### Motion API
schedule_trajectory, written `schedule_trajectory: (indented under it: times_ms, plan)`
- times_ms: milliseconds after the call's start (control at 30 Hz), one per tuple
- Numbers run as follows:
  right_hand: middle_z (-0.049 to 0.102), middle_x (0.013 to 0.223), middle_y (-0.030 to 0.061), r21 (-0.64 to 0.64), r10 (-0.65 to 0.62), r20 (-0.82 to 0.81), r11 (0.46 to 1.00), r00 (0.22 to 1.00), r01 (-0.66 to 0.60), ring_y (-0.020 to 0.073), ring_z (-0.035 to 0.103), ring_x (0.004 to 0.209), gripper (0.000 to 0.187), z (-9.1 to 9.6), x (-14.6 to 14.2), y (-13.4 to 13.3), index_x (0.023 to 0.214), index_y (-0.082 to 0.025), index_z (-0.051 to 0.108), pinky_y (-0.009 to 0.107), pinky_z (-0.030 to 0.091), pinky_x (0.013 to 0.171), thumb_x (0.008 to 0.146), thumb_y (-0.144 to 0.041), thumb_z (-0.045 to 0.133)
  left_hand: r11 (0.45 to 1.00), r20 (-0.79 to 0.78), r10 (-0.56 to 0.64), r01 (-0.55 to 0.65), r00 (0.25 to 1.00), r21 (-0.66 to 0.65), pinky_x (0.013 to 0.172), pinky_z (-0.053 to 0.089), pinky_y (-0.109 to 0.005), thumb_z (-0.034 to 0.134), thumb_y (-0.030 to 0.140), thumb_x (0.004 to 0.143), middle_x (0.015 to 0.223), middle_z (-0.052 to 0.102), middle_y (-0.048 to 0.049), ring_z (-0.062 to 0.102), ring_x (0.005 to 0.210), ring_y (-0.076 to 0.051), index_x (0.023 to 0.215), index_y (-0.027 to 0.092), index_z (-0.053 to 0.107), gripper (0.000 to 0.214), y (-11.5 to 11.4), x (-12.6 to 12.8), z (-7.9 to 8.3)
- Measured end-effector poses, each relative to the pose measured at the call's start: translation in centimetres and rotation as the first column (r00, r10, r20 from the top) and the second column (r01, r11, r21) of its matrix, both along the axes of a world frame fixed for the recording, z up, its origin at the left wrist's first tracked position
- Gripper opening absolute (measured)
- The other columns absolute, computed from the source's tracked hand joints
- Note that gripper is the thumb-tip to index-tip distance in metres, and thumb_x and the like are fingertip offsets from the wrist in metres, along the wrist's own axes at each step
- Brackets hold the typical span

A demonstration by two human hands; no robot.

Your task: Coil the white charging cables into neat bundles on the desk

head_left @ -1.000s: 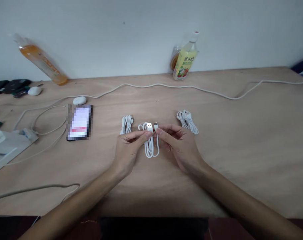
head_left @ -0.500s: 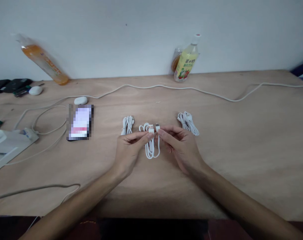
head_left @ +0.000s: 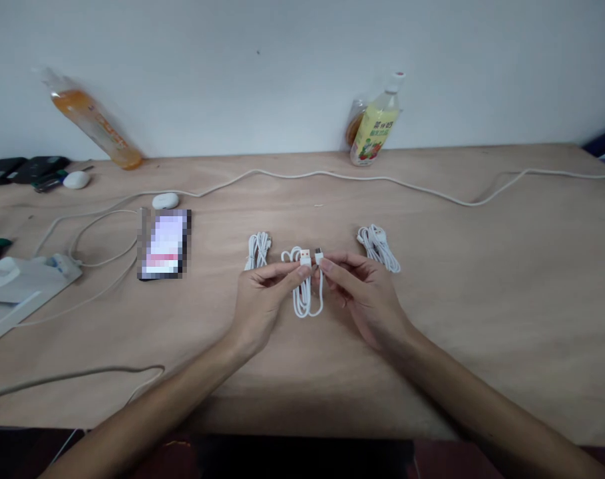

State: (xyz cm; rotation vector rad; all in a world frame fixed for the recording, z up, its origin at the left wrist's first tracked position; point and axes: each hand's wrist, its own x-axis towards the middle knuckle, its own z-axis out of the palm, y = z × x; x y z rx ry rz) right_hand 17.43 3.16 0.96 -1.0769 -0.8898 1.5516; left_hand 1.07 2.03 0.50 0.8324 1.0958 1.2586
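Note:
My left hand [head_left: 262, 299] pinches the larger USB plug of a coiled white cable [head_left: 306, 299] in the middle of the wooden table [head_left: 482, 279]. My right hand [head_left: 365, 296] pinches the smaller plug of the same cable, so the two plugs stand side by side, pointing away from me. The cable's loops hang between my hands down to the table. A second bundled white cable [head_left: 257, 249] lies just left of my hands. A third bundled white cable [head_left: 378, 246] lies just to the right.
A phone [head_left: 164, 243] lies left of centre with a white earbud case [head_left: 165, 200] behind it. A long white cord [head_left: 382, 178] runs across the back. A yellow-labelled bottle [head_left: 375, 126] and a tilted orange bottle [head_left: 95, 124] lean on the wall. White packaging [head_left: 17, 289] sits at the left edge.
Both hands keep the same pinch on the two plugs. The whole view has drifted slightly, so everything sits a little to the right and lower.

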Motion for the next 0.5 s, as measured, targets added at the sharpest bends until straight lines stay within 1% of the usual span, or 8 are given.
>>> schedule_trajectory:
  times_ms: [133,200,267,367,500]
  plan:
    - [0.069,0.071,-0.0012,-0.091,0.034,-0.071,0.995,0.997,-0.040,0.0102,0.048,0.058,0.032,0.16,0.11,0.15,0.085,-0.024,0.088,0.023,0.033,0.047,0.069,-0.049,0.101,0.999,0.035,-0.010,0.011,0.999,-0.032,0.090,0.061,-0.031,0.100,0.042,0.074,0.098,0.090,-0.0075,0.078,0.083,-0.016,0.087,0.026,0.092,0.022,-0.05,-0.07,-0.04]
    - [0.068,0.072,-0.0016,-0.130,0.053,-0.107,0.989,0.993,-0.066,0.0096,0.048,0.059,0.037,0.18,0.14,0.27,0.086,-0.024,0.088,0.022,0.033,0.046,0.066,-0.051,0.103,0.999,0.052,-0.012,0.014,0.999,-0.046,0.090,0.061,-0.031,0.101,0.042,0.073,0.096,0.089,-0.0075,0.078,0.084,-0.017,0.087,0.025,0.092,0.023,-0.03,-0.08,-0.02]
    - [0.069,0.074,-0.0016,-0.151,0.067,-0.129,0.985,0.989,-0.087,0.0088,0.048,0.059,0.039,0.15,0.14,0.36,0.087,-0.024,0.088,0.021,0.033,0.046,0.064,-0.051,0.104,0.998,0.058,0.000,0.003,0.998,-0.058,0.088,0.061,-0.030,0.103,0.040,0.070,0.093,0.089,-0.0069,0.078,0.082,-0.016,0.083,0.024,0.092,0.024,-0.01,-0.03,0.03]
    - [0.068,0.072,-0.0024,-0.154,0.090,-0.137,0.982,0.986,-0.111,0.0086,0.049,0.057,0.040,0.03,0.17,0.37,0.087,-0.023,0.085,0.020,0.033,0.044,0.065,-0.051,0.104,0.996,0.066,0.024,-0.018,0.998,-0.084,0.081,0.061,-0.028,0.105,0.037,0.065,0.087,0.088,-0.0055,0.077,0.077,-0.015,0.078,0.023,0.090,0.024,-0.03,0.13,0.18]
    - [0.067,0.071,-0.0035,-0.140,0.108,-0.143,0.982,0.984,-0.128,0.0100,0.053,0.056,0.044,-0.08,0.33,0.35,0.088,-0.023,0.079,0.020,0.036,0.042,0.065,-0.051,0.104,0.995,0.101,0.016,-0.006,0.995,-0.102,0.073,0.061,-0.026,0.108,0.032,0.057,0.081,0.086,-0.0031,0.075,0.072,-0.014,0.074,0.023,0.089,0.027,-0.12,0.35,0.46]
